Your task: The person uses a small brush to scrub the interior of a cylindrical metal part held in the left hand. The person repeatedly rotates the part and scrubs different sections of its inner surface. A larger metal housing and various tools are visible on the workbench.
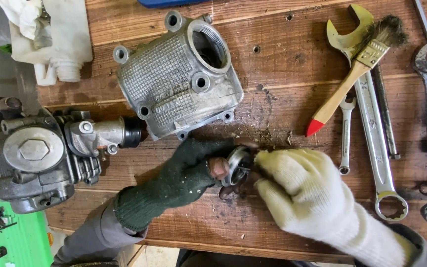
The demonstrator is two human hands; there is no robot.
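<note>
My left hand [184,173], in a dark green fingerless glove, grips a small round metal part [235,165] between bare fingertips, low over the wooden bench [282,74]. My right hand [302,190], in a cream knitted glove, pinches the same part from its right side. The part looks like a ring or bearing with a shiny rim; its far side is hidden by my fingers. Just behind my hands lies a ribbed aluminium engine cover [179,79] with a large round opening.
A grey engine cylinder head assembly [40,158] sits at the bench's left edge. Several spanners [371,128] and a wooden-handled brush with a red tip [354,69] lie at the right. A white plastic bottle [58,37] stands at the back left. Grit dots the wood.
</note>
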